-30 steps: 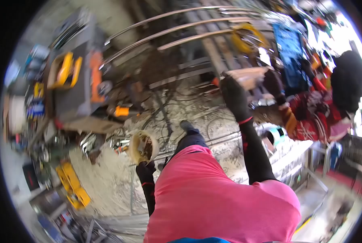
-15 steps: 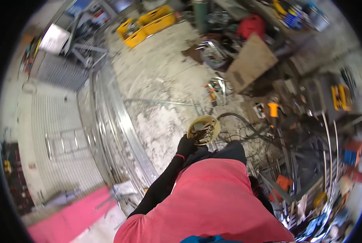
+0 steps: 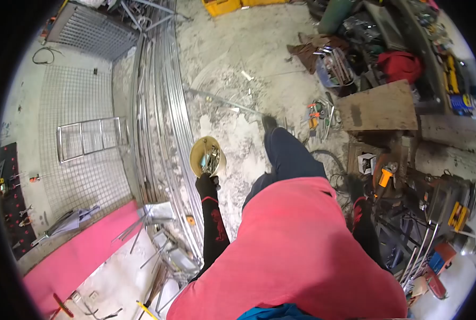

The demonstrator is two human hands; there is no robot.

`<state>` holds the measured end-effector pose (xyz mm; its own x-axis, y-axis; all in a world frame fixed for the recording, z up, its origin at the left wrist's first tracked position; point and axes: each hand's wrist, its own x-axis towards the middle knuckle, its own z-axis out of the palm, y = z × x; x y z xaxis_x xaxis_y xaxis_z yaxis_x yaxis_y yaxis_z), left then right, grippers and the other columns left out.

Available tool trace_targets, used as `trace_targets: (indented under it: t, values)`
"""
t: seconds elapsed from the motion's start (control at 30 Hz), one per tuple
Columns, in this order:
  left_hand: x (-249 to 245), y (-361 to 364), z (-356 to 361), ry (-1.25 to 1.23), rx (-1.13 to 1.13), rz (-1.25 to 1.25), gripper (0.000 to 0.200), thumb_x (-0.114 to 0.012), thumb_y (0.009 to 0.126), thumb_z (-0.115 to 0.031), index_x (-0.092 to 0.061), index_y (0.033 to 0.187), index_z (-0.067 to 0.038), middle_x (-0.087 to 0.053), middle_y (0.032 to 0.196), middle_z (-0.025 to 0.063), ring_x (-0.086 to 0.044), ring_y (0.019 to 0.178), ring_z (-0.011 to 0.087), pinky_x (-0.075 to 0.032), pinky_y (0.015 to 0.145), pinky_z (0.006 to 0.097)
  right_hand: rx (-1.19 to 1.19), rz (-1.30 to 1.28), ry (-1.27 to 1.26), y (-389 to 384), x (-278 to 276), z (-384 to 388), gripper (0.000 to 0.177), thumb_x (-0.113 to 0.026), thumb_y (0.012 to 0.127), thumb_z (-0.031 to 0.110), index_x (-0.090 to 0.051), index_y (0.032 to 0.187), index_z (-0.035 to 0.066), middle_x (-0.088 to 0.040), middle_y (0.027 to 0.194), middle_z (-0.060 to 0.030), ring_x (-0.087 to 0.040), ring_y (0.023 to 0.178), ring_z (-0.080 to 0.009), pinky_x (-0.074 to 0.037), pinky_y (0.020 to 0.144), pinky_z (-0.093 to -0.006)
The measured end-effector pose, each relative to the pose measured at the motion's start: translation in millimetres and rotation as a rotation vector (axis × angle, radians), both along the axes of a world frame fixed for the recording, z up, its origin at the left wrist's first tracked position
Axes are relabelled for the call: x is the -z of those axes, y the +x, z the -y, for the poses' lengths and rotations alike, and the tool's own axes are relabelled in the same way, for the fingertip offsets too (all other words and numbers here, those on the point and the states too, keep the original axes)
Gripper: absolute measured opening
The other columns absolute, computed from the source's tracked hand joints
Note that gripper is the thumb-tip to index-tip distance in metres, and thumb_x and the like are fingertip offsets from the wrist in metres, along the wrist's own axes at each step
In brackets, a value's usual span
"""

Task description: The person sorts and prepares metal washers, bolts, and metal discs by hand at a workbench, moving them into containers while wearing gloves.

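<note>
A cream bucket (image 3: 196, 156) with metal pieces inside hangs out to the left of my body. My left hand (image 3: 208, 184), in a black glove, is closed on its near rim. My right hand (image 3: 358, 188) is low at my right side, dark and blurred against the cluttered floor; its fingers cannot be made out. Hand tools with orange handles (image 3: 313, 120) lie on the floor ahead and to the right. One leg (image 3: 288, 154) is stretched forward.
Long metal profiles (image 3: 176, 106) run along the floor at the left. A wooden board (image 3: 379, 109), a tub of metal pieces (image 3: 335, 68) and an orange-handled tool (image 3: 385, 176) are at the right. A dark hose (image 3: 331, 157) curves over the floor. Yellow crates (image 3: 222, 6) stand far ahead.
The view has turned right and moved forward. My left hand has swung the bucket outward to the left, away from my legs. One leg now reaches forward, and my right hand has come into view.
</note>
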<state>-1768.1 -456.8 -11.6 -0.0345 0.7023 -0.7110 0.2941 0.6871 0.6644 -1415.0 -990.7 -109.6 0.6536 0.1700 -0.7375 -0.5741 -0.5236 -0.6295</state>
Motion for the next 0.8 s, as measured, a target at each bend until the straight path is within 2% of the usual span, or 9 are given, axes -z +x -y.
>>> trace_targets:
  t: [0.1,0.13,0.23,0.33,0.37,0.43,0.5,0.57,0.8]
  values:
    - [4,-1,-28,0.026,-0.083,-0.071,0.023,-0.051,0.091,-0.019,-0.064,0.103,-0.005,-0.063,0.068,0.0087,-0.058,0.050,0.0171,-0.045,0.042,0.0316,-0.140,0.182,-0.069,70,-18,-80,0.024,-0.059,0.100,0.035,-0.061,0.106,0.012,-0.062,0.087,-0.0004,-0.061,0.064,-0.0121,-0.051,0.058,-0.0328]
    - [8,-3,-38,0.025,-0.028,-0.162,0.022,-0.051,0.091,-0.020,-0.065,0.098,-0.005,-0.063,0.068,0.0089,-0.057,0.049,0.0178,-0.044,0.041,0.0317,0.104,0.079,0.055,83,-20,-120,0.017,-0.058,0.098,0.031,-0.058,0.090,0.017,-0.053,0.070,0.0029,-0.052,0.055,-0.0092,-0.042,0.046,-0.0288]
    - [23,-6,-73,-0.051,-0.133,-0.173,0.024,-0.050,0.093,-0.020,-0.065,0.085,-0.004,-0.062,0.065,0.0094,-0.054,0.044,0.0197,-0.043,0.039,0.0335,0.055,-0.141,0.029,137,9,-207,0.017,-0.061,0.096,0.033,-0.059,0.092,0.016,-0.055,0.073,0.0015,-0.055,0.058,-0.0116,-0.046,0.049,-0.0293]
    - [-42,47,-104,0.495,0.879,-0.870,0.021,-0.066,0.091,-0.021,-0.069,0.084,-0.001,-0.066,0.067,0.0123,-0.063,0.055,0.0231,-0.049,0.051,0.0380,-0.010,-0.137,0.189,181,84,-285,0.022,-0.067,0.093,0.022,-0.064,0.112,0.011,-0.061,0.081,-0.0002,-0.057,0.056,-0.0168,-0.051,0.053,-0.0324]
    - [-30,45,-123,0.604,0.978,-0.967,0.020,-0.076,0.084,-0.021,-0.071,0.084,-0.001,-0.068,0.070,0.0143,-0.067,0.061,0.0281,-0.052,0.057,0.0409,0.036,-0.222,0.225,197,47,-337,0.016,-0.067,0.094,0.022,-0.063,0.104,0.010,-0.056,0.072,0.0024,-0.056,0.058,-0.0150,-0.050,0.054,-0.0301]
    - [-39,86,-161,0.324,0.783,-0.847,0.021,-0.074,0.081,-0.024,-0.072,0.085,-0.004,-0.069,0.074,0.0173,-0.069,0.074,0.0379,-0.054,0.067,0.0447,-0.352,0.311,0.120,223,62,-421,0.018,-0.065,0.093,0.021,-0.057,0.088,0.006,-0.054,0.068,-0.0068,-0.057,0.059,-0.0189,-0.047,0.057,-0.0392]
    - [-7,106,-202,0.446,0.849,-0.877,0.019,-0.070,0.083,-0.022,-0.072,0.083,-0.003,-0.070,0.072,0.0152,-0.069,0.068,0.0331,-0.054,0.061,0.0425,-0.473,0.761,0.269,246,31,-511,0.015,-0.061,0.098,0.020,-0.057,0.088,0.010,-0.053,0.074,0.0005,-0.054,0.070,-0.0098,-0.046,0.063,-0.0300]
    - [-8,156,-241,0.739,1.061,-1.024,0.017,-0.069,0.081,-0.020,-0.072,0.081,-0.003,-0.070,0.071,0.0121,-0.068,0.062,0.0280,-0.053,0.056,0.0390,-0.462,0.471,0.312,268,-8,-596,0.014,-0.061,0.098,0.020,-0.058,0.093,0.007,-0.056,0.079,-0.0028,-0.052,0.075,-0.0116,-0.047,0.070,-0.0308]
    - [-9,400,-404,0.282,0.181,-0.186,0.016,-0.054,0.086,-0.015,-0.059,0.087,0.000,-0.059,0.062,0.0130,-0.055,0.043,0.0200,-0.041,0.035,0.0326,-0.578,-0.007,0.607,394,-124,-791,0.035,-0.066,0.099,0.018,-0.056,0.127,0.001,-0.066,0.109,-0.0030,-0.062,0.100,-0.0122,-0.052,0.087,-0.0285]
